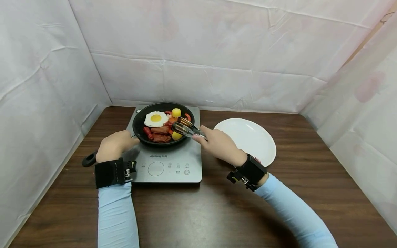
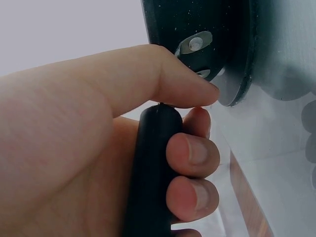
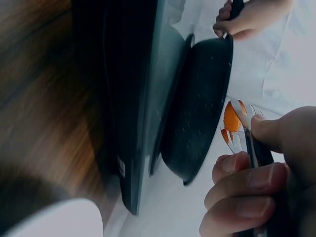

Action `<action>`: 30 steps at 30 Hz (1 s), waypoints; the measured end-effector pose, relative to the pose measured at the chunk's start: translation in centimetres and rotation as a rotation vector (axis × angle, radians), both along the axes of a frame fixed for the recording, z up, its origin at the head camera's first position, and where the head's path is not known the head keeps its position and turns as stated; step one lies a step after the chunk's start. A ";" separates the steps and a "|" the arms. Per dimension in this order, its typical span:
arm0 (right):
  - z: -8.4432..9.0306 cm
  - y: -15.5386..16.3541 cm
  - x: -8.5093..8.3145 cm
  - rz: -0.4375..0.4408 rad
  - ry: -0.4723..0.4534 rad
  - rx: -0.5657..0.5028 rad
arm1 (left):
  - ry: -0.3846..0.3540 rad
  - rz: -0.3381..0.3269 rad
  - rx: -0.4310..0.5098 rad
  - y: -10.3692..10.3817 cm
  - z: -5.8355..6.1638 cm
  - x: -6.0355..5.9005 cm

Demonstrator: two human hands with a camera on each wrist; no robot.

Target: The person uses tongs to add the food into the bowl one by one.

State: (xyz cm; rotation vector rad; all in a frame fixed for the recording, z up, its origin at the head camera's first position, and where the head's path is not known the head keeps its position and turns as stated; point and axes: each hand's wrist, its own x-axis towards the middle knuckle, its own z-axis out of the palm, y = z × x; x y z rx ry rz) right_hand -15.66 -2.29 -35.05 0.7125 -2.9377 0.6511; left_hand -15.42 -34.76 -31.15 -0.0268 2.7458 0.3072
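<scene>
My left hand (image 1: 114, 146) grips the black handle (image 2: 155, 163) of a frying pan (image 1: 135, 130), fingers curled round it. The pan sits tilted on an induction cooker (image 1: 173, 158). In it lie a fried egg (image 1: 155, 119), sausages (image 1: 159, 130), a browned meat piece (image 1: 161, 138), yellow chunks (image 1: 176, 112) and red strips. My right hand (image 1: 221, 146) holds metal tongs (image 1: 187, 130) with dark handles, their tips over the pan's right side. In the right wrist view, an orange food piece (image 3: 231, 118) shows between the tong tips, just above the pan rim.
A white plate (image 1: 251, 137) lies right of the cooker, partly behind my right wrist. The dark wooden table (image 1: 192, 213) holds everything. Pale sheets (image 1: 201, 82) hang as walls at the back and both sides. The cooker's control panel faces the near side.
</scene>
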 end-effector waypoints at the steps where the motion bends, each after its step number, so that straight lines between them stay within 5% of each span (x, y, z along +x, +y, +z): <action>1: -0.1 -0.3 0.0 0.003 -0.005 0.000 | -0.001 0.000 0.000 0.0 0.0 0.0; 30: -0.5 -3.2 0.6 0.032 -0.035 -0.002 | -0.006 0.005 0.000 0.1 0.3 0.0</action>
